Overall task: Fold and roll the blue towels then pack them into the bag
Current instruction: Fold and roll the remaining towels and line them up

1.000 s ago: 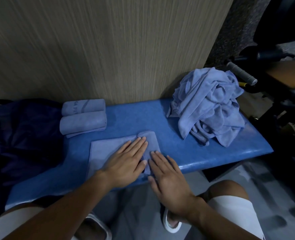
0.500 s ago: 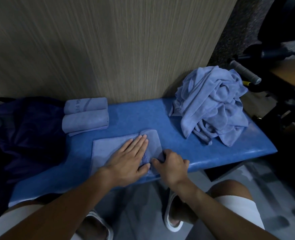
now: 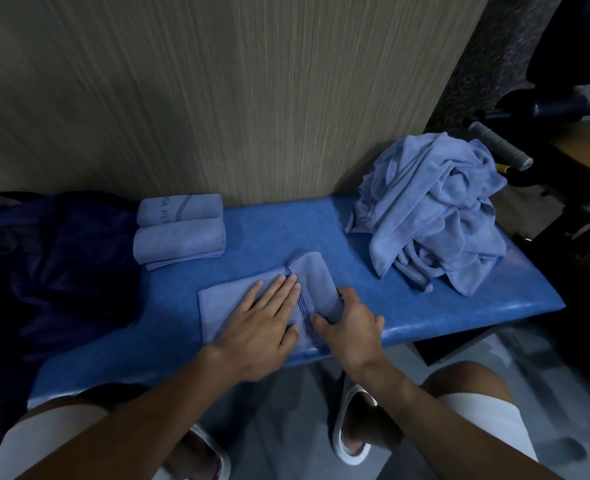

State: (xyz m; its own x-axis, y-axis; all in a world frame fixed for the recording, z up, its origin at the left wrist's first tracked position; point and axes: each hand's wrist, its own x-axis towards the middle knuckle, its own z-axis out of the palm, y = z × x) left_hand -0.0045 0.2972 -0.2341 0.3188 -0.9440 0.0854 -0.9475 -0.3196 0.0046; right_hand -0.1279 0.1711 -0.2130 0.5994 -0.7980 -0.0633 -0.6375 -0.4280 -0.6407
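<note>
**Blues on blue**

Pale periwinkle for the flat towel (image 3: 217, 306), darker blue along its stitched hem. Same pale blue for the heap of towels (image 3: 432, 209) and the rolled towels (image 3: 179, 240), with faint darker lettering and a curved stripe on the far roll. Bright mottled blue bench (image 3: 286, 230); navy bag (image 3: 72, 254); beige wall (image 3: 217, 98), finely streaked; white shorts (image 3: 477, 424).

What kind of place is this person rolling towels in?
Probably a gym or fitness club: a padded blue bench carries a pile of matching blue towels, and a grey foam-grip handle on dark equipment shows at the right.
</note>
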